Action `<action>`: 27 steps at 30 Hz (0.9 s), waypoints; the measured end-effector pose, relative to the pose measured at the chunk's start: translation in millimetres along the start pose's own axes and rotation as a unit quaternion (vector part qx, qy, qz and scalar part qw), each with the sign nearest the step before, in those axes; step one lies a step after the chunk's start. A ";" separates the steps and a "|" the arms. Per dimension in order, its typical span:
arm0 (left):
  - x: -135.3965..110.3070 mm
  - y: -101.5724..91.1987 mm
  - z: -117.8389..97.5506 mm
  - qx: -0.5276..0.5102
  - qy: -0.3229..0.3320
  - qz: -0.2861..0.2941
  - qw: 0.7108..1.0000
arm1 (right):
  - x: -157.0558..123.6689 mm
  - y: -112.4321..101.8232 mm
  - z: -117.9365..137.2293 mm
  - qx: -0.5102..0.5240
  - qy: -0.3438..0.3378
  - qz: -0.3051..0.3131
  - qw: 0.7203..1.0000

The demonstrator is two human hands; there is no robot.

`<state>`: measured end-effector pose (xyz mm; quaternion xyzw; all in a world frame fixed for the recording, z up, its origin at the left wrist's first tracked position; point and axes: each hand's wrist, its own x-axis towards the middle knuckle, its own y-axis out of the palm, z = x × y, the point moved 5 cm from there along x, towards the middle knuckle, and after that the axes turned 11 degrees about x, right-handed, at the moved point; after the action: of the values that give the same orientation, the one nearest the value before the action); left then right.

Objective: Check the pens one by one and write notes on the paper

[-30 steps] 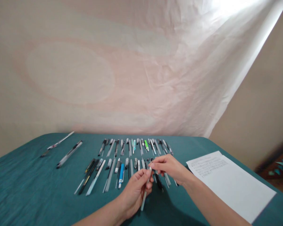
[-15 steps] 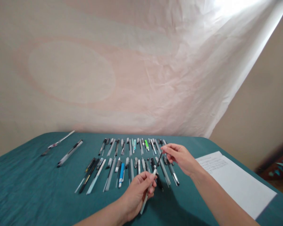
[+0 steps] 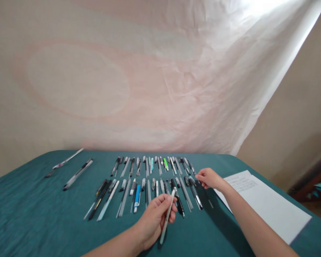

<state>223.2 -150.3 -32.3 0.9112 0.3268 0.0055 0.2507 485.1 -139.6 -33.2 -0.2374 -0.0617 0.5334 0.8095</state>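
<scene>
My left hand (image 3: pixel 160 217) is closed around a pale pen barrel (image 3: pixel 166 223), which slants up from the lower left toward the rows of pens. My right hand (image 3: pixel 210 178) is pinched low over the cloth, just right of those rows. A thin dark pen refill (image 3: pixel 209 199) runs from under its fingers toward me; its upper end is hidden by the hand. Pens taken into parts, with barrels, caps and refills, lie in two rows. Among them are a blue pen (image 3: pixel 137 198), a bright green piece (image 3: pixel 166 164) and a black pen (image 3: pixel 179 205).
A green cloth (image 3: pixel 42 221) covers the table. At the left lie a clear pen with dark ends (image 3: pixel 78 174) and a thin white pen (image 3: pixel 68 159). White paper sheets (image 3: pixel 273 203) with some writing rest on the right, beside my right forearm. A pale sheet (image 3: pixel 149 78) hangs behind the table.
My right hand has drawn the dark refill away from the pen barrel and moved right and down to the cloth. My left hand keeps the barrel in nearly the same spot.
</scene>
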 end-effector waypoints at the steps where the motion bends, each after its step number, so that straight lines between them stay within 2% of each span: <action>1: 0.1 -0.2 -0.1 -0.001 0.003 0.000 1.000 | 2.2 1.9 -4.6 -0.014 0.009 -0.002 1.000; 6: -0.1 -0.4 -0.4 -0.001 0.005 -0.001 1.000 | 8.5 7.5 -14.5 -0.059 0.031 0.002 0.998; 19: 0.0 0.3 -2.6 -0.006 0.006 -0.022 1.000 | -0.3 13.4 -14.6 -0.104 0.056 0.039 0.992; 23: -1.0 1.1 -3.7 -0.009 0.009 -0.034 0.999 | -4.8 9.6 -3.1 -0.131 0.034 0.031 0.990; 27: -2.0 1.1 -10.8 -0.037 0.029 -0.045 0.998 | -22.0 11.7 27.3 -0.154 -0.024 0.016 0.988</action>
<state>220.4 -147.3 -22.1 0.8851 0.3744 0.0323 0.2746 456.4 -146.8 -11.1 -0.3474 -0.1591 0.5361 0.7527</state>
